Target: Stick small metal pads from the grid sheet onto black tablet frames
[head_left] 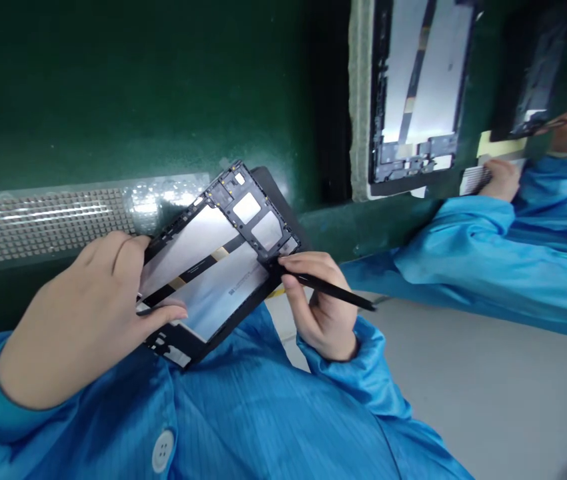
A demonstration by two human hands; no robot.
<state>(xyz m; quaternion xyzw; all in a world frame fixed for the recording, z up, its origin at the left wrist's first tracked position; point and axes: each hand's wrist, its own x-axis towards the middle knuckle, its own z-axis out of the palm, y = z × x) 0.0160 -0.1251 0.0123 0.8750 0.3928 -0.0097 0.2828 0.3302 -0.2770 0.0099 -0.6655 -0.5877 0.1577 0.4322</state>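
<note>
An opened tablet-like device (203, 267) with a silver inner plate, a dark ribbon cable and a black frame lies tilted at the near edge of the green table. My left hand (83, 313) grips its lower left end, the thumb over the inside and the fingers along the outer edge. My right hand (321, 300) pinches a thin black tool (336, 291) at the device's right edge. The tool's tip is hidden by the fingers and the frame. Under the device a dark pad (276, 193) sticks out at the upper right.
A clear sheet with rows of small pieces (38, 223) lies at the left of the green table (138, 87). A second opened device (423, 80) rests on a pale-edged board at the upper right. Beyond it, another person's hands (501, 179) work on a dark device (533, 73).
</note>
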